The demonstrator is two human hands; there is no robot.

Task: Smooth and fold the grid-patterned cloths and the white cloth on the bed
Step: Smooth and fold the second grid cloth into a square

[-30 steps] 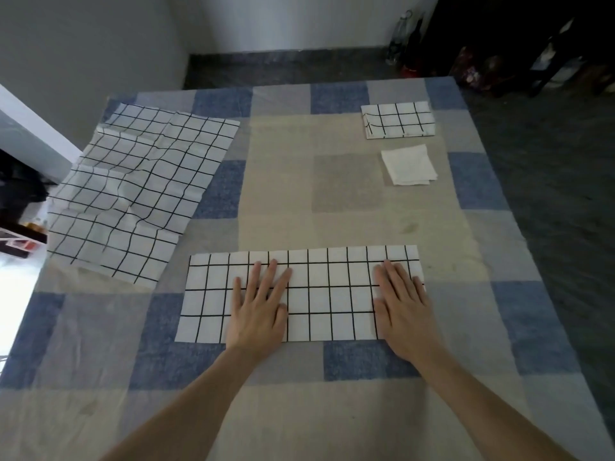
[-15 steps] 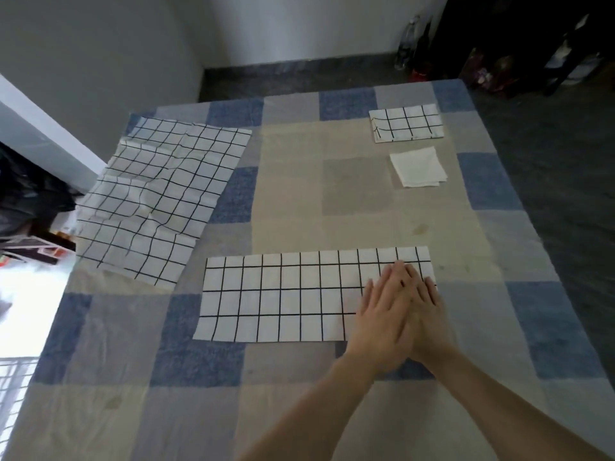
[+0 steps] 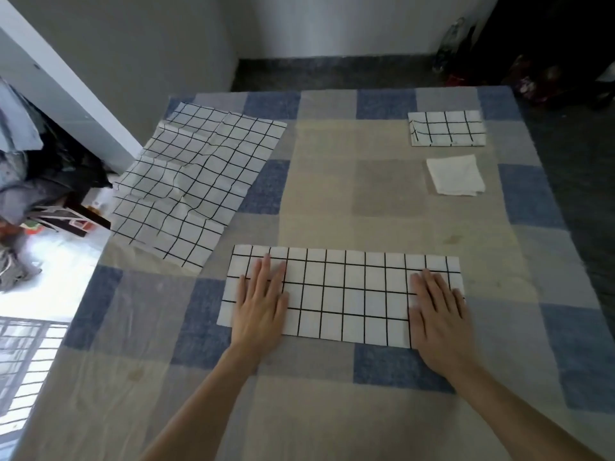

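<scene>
where the long grid cloth (image 3: 346,296) lies flat across the near middle of the bed (image 3: 319,201), both hands rest on top of it, palms down. left hand (image 3: 261,309): flat and spread open, fingers straight and together, pressing the cloth near its left end; it grips nothing. right hand (image 3: 439,314): likewise flat and open, fingers extended, pressing the cloth at its right end, with the heel of the palm past the near edge on the bedcover; it grips nothing. the stretch of cloth between the two hands lies smooth. a larger grid cloth (image 3: 196,184), unfolded and creased, lies at the far left of the bed, its left part hanging past the bed's edge, well apart from both hands. a small folded grid cloth (image 3: 446,128) lies at the far right corner. a folded white cloth (image 3: 456,176) lies just nearer than it, also clear of the hands.
</scene>
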